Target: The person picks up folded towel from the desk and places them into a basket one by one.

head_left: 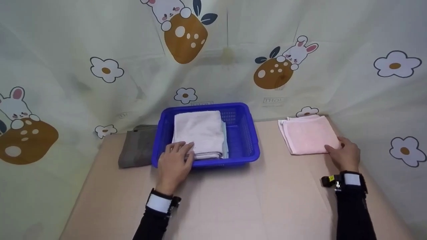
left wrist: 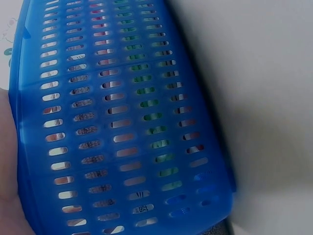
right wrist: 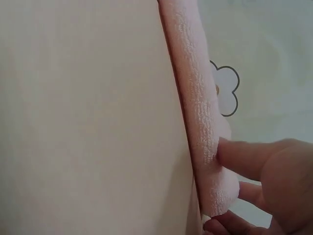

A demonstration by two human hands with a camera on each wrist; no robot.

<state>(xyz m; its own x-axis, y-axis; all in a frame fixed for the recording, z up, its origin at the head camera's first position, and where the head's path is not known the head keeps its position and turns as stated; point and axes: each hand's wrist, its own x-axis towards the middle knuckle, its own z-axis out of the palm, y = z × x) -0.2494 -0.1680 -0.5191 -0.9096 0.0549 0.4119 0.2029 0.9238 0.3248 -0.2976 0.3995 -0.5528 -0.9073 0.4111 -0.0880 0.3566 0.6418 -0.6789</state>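
A blue plastic basket (head_left: 251,133) stands at the middle back of the table, with a folded white towel (head_left: 199,130) inside. Part of a pale blue cloth (head_left: 226,143) shows beneath that towel. My left hand (head_left: 175,165) reaches over the basket's front rim, its relaxed fingers resting on the white towel's near left corner. In the left wrist view the slotted basket wall (left wrist: 122,122) fills most of the picture. Off to the right lies a folded pink towel (head_left: 310,135). My right hand (head_left: 347,155) pinches its near right corner, thumb (right wrist: 244,154) on top and fingers at the edge.
A folded dark grey cloth (head_left: 138,146) lies against the basket's left side. The table (head_left: 267,200) has a light beige cover. Behind it and at both sides hangs a pale curtain (head_left: 230,80) printed with rabbits and flowers.
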